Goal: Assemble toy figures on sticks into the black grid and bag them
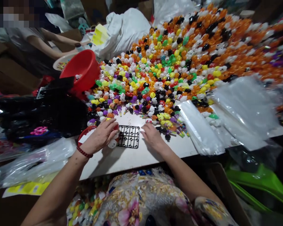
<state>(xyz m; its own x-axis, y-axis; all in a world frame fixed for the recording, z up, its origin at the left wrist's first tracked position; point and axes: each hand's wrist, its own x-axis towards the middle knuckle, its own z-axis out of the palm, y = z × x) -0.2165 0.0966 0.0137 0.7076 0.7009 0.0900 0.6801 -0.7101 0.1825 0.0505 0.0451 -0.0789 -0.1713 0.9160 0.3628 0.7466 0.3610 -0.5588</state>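
Left hand (pixel 101 135) curls over figures (pixel 112 144) at the left of the black grid (pixel 129 137), right hand (pixel 152 135) opposite; I can't tell either's hold.

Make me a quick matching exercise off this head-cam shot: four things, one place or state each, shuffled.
Things
1. black grid
2. left hand
3. right hand
4. large red tub

Places or states
A. tilted, left of the heap of small colourful figures in the picture
B. at the grid's right side, no bracelet on its wrist
C. on the table, between the two hands
D. by the grid's left part, with a red beaded bracelet at its wrist

Pairs: 1-C, 2-D, 3-B, 4-A
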